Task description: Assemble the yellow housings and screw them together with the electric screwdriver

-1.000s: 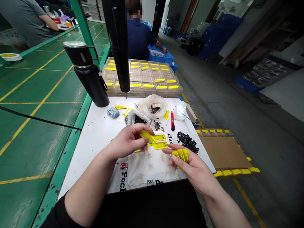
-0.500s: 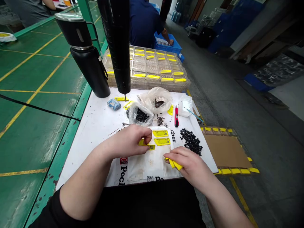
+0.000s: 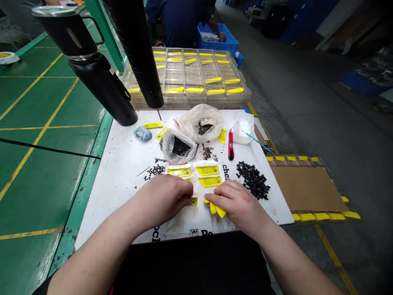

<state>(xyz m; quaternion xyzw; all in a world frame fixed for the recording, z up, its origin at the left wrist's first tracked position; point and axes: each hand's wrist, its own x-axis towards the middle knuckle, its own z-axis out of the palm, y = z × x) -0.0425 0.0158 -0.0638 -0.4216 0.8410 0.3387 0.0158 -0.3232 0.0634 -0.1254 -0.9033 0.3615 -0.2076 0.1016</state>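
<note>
**Both hands drew closer together over bright yellow plastic pieces**

The left hand (image 3: 162, 200) and the right hand (image 3: 236, 200) now sat nearly side by side on a white printed sheet (image 3: 181, 225) at the near edge of the white worktable (image 3: 123, 184). The right hand was clamped on a folded, ridged yellow plastic piece (image 3: 217, 209), its end sticking out below the fingers. The left hand curled over a narrow yellow plastic strip (image 3: 193, 201), with a dark round spot just showing (whether it was gripped, I could not tell). Three flat yellow plastic plates (image 3: 208, 170) lay just above the hands, each with small holes at the ends. Nearby sat a loose heap of small black plastic parts (image 3: 252, 179) and a clear plastic bag of black parts (image 3: 179, 148). Beyond them stood a clear compartmented plastic tray (image 3: 187, 78) holding more yellow pieces.
</note>
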